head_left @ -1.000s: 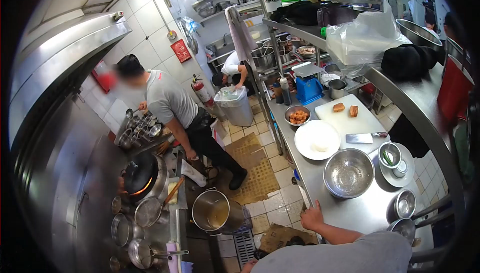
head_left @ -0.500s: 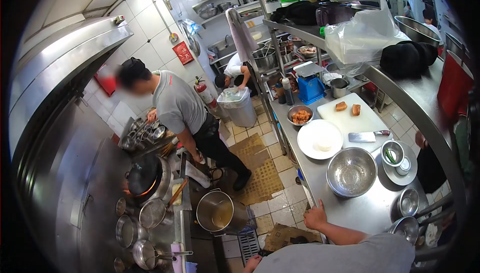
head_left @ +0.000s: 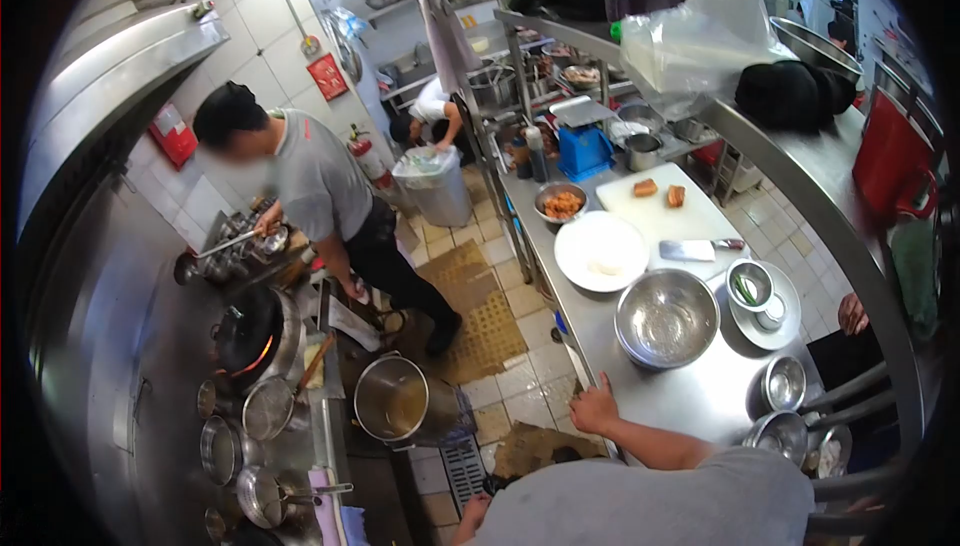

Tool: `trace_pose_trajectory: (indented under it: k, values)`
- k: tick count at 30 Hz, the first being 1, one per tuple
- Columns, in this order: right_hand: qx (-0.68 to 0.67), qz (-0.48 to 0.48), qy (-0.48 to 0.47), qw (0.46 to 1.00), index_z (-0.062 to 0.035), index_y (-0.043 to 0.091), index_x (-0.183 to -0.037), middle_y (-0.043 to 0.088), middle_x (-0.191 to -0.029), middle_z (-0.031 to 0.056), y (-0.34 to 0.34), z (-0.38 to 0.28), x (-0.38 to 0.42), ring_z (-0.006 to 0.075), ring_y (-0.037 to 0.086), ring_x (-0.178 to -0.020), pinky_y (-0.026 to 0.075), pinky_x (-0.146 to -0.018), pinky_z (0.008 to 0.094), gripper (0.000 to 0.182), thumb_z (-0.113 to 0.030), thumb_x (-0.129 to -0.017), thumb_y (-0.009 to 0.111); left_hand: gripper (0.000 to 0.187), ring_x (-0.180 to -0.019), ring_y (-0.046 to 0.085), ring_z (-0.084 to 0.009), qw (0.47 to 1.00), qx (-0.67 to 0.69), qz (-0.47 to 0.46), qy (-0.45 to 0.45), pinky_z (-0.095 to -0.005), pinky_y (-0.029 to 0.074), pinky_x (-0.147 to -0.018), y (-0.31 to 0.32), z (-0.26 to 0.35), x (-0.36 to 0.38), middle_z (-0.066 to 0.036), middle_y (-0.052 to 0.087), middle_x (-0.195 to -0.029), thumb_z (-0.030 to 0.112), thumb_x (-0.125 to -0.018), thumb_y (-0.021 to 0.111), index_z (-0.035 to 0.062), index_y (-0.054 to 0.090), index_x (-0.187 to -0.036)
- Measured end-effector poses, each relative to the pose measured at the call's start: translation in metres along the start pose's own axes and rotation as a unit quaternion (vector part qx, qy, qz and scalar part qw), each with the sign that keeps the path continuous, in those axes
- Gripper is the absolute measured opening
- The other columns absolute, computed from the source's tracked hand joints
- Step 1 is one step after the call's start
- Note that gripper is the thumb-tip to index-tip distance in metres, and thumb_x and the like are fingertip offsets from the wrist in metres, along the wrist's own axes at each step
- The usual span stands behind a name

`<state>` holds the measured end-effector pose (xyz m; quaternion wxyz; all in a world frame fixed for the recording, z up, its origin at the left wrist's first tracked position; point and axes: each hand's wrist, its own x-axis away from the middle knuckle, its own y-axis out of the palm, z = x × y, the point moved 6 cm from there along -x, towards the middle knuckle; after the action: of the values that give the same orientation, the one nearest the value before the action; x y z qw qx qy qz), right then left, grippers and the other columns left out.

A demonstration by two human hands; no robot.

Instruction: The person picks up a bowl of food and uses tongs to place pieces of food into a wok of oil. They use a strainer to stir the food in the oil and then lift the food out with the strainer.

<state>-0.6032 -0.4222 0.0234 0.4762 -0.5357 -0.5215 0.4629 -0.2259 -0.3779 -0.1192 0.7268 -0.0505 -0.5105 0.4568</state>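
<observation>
My right hand (head_left: 594, 408) is at the near edge of the steel worktable (head_left: 640, 408). Its index finger points forward, and nothing shows in it. Beyond that hand stands a large steel mixing bowl (head_left: 667, 318). A white plate (head_left: 601, 246) lies past the bowl. On the white cutting board (head_left: 625, 186) are a cleaver (head_left: 690, 249) and two browned meat blocks, one of them a piece of meat (head_left: 645, 188). My left hand (head_left: 474, 516) is low beside my grey shirt, near a small dark object; its fingers are mostly hidden.
At the left, a co-worker (head_left: 330, 176) holds a ladle (head_left: 225, 248) by the stove, where a black wok (head_left: 247, 331) sits over flame. A deep stockpot (head_left: 391, 401) stands on the floor side. Another person bends over a white bin (head_left: 436, 186). A steel shelf post (head_left: 800, 186) curves along the right.
The view has shifted, so the whole scene sits further left and higher. The co-worker now has a ladle raised beside the wok. My right hand stays at the table edge.
</observation>
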Motion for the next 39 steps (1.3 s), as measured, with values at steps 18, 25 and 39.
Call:
trace_pose_trajectory:
  k: [18, 25, 39]
  values:
    - [0.003, 0.013, -0.006, 1.000, -0.0184, 0.065, -0.072, 0.060, -0.068, 0.0024, -0.001, -0.001, -0.006, 0.0195, 0.058, -0.074, 0.015, -0.098, 0.0575, 0.016, -0.029, -0.073, 0.053, 0.015, -0.066, 0.056, -0.0147, 0.986, -0.012, 0.070, 0.152, -0.0279, 0.046, -0.061, -0.009, -0.003, -0.042, -0.006, 0.061, -0.078, 0.006, -0.077, 0.047, 0.0029, 0.060, -0.085]
    - [-0.008, 0.014, 0.003, 1.000, -0.0192, 0.066, -0.077, 0.061, -0.070, 0.0025, 0.007, 0.001, -0.004, 0.0192, 0.057, -0.078, 0.015, -0.098, 0.0570, 0.017, -0.029, -0.073, 0.052, 0.022, -0.066, 0.057, -0.0152, 0.995, 0.010, -0.095, -0.030, -0.0282, 0.045, -0.061, 0.001, 0.004, -0.018, -0.007, 0.061, -0.077, 0.009, -0.081, 0.045, 0.0040, 0.059, -0.098]
    - [-0.020, 0.002, 0.009, 1.000, -0.0154, 0.066, -0.075, 0.062, -0.075, 0.0056, -0.001, -0.010, -0.006, 0.0225, 0.057, -0.081, 0.010, -0.100, 0.0555, 0.022, -0.028, -0.073, 0.048, 0.023, -0.069, 0.060, -0.0216, 0.997, 0.004, -0.030, 0.077, -0.0351, 0.047, -0.064, 0.023, -0.038, -0.053, -0.009, 0.062, -0.078, 0.022, -0.081, 0.048, 0.0060, 0.060, -0.093]
